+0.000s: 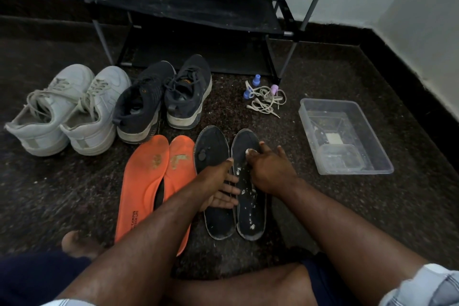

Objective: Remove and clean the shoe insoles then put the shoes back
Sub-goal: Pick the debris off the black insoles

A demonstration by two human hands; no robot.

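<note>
Head view, looking down at the floor: we see two black insoles lying side by side, flecked with white foam. Our right hand pinches a small white piece against the right-hand insole, fingers curled round it; our left hand lies flat across both, fingers straight and spread. Just to the left lie two orange insoles — one overlapping the other. Beyond them stand white sneakers and dark sneakers before a black shoe rack. A clear plastic tub holding water sits to the right, near loose laces.
</note>
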